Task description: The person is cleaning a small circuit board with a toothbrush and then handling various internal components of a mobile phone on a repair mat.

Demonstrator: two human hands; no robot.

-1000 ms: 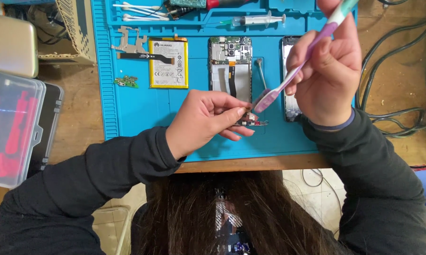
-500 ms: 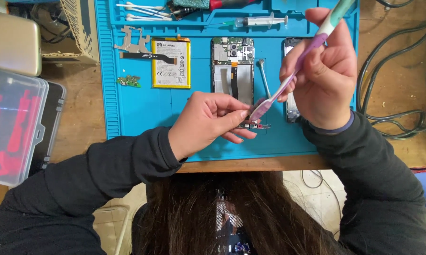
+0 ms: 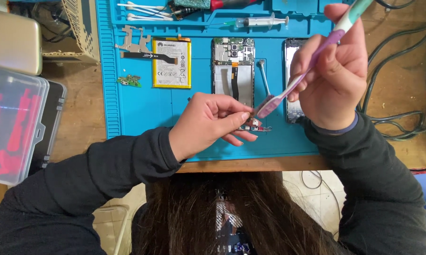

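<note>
The left hand (image 3: 208,123) pinches a small green circuit board (image 3: 254,126) just above the blue silicone mat (image 3: 142,108); the right hand (image 3: 330,80), gripping a purple-and-teal toothbrush (image 3: 307,71), has lowered its bristles onto the board since a second ago; brushing seems underway.

The right hand (image 3: 333,78) holds a smooth, glossy plastic toothbrush with a purple and teal handle (image 3: 316,49); its bristle head looks soft and matt. Under the left hand (image 3: 208,123) lies a matt blue rubbery work mat (image 3: 142,111) with ribbed edges, on a worn, rough brown wooden tabletop (image 3: 83,108). Beyond the left hand's fingers, the yellow-edged flat battery (image 3: 172,63) looks glossy. Both sleeves are matt dark cloth.
</note>
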